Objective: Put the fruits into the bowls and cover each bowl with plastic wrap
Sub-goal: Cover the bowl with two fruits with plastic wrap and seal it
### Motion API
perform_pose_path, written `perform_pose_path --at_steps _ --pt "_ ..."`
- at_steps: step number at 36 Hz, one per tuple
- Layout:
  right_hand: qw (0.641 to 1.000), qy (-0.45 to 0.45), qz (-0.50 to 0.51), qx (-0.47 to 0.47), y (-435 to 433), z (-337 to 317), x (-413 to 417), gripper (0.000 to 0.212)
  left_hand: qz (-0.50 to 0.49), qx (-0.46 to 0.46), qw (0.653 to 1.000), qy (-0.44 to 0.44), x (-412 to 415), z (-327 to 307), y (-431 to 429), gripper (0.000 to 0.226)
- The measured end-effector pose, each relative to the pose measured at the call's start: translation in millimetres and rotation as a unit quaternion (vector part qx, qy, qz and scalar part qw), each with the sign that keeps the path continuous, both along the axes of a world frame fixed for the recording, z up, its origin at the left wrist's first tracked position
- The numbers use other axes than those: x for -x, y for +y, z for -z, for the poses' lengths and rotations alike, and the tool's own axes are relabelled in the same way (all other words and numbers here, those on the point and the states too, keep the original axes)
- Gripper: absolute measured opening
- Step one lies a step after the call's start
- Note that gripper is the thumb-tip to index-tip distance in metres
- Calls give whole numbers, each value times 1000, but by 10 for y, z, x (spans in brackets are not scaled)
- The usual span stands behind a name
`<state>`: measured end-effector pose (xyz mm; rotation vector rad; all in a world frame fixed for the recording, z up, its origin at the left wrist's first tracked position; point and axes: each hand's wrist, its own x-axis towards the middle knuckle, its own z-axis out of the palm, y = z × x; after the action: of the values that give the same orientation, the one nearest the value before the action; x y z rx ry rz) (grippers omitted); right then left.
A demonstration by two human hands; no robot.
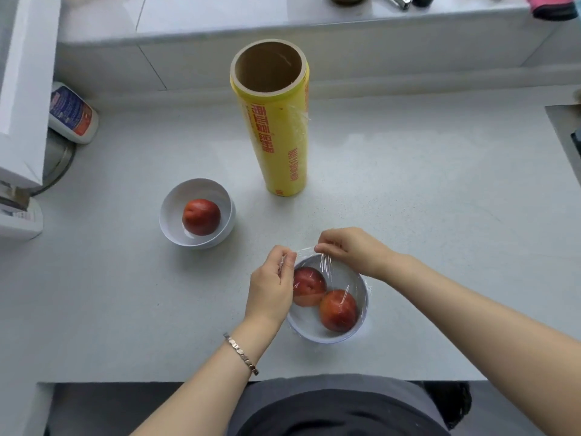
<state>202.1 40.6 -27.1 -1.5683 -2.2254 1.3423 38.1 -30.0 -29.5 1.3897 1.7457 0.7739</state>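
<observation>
A pale grey speckled countertop [408, 190] fills most of the view. At its far left a white bottle [73, 114] with a blue and red label lies tilted against the back wall, just beside a tall white appliance [22, 89]. A grey round base [59, 158] shows beneath them. Behind runs a raised white ledge [283, 23], with a pink cloth [550, 6] at its right end and a shiny metal object [397, 0] cut off by the top edge. A dark recess [566, 136] breaks the counter's right edge
</observation>
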Motion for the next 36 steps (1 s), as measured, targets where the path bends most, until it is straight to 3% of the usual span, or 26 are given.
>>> perform_pose_path --at_steps 5,8,13,18,31,36 --pt "988 -15 0 -151 -93 71 5 35 12 -29 996 84 43 35 -7 22" --pt "981 -31 5 -192 -102 109 27 41 0 -25 994 108 51 58 24 24" --pt "975 -94 30 -200 -19 126 51 36 -30 4 996 89 10 90 155 25" --pt "976 -90 47 -190 54 163 88 37 -99 -8 988 114 -62 167 214 27" --pt "974 -47 162 -149 24 351 152 35 -209 -7 978 -16 -143 308 261 20" --pt "977 -27 194 -90 23 369 116 31 -249 37 964 -82 -56 380 306 36"
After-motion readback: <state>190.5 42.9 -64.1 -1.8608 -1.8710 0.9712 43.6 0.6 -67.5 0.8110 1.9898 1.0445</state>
